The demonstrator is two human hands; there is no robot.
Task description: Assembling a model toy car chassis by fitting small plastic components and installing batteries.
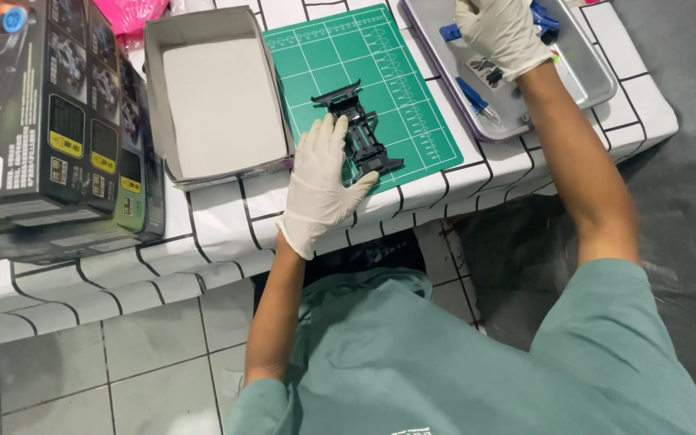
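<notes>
The black model car chassis (358,133) lay on the green cutting mat (364,89), its long axis running from far-left to near-right. The gloved left hand (324,184) rested flat and spread beside it, fingertips touching its left side. The gloved right hand (503,32) reached into the metal tray (590,72); its grip could not be made out.

A black plastic toy car frame (358,129) lies flat on the green cutting mat (364,80), near the mat's front edge. It is long and narrow, wheelless, with a curved bumper at its far end, and it runs slantwise across the mat's grid. Its left side touches a gloved hand.
</notes>
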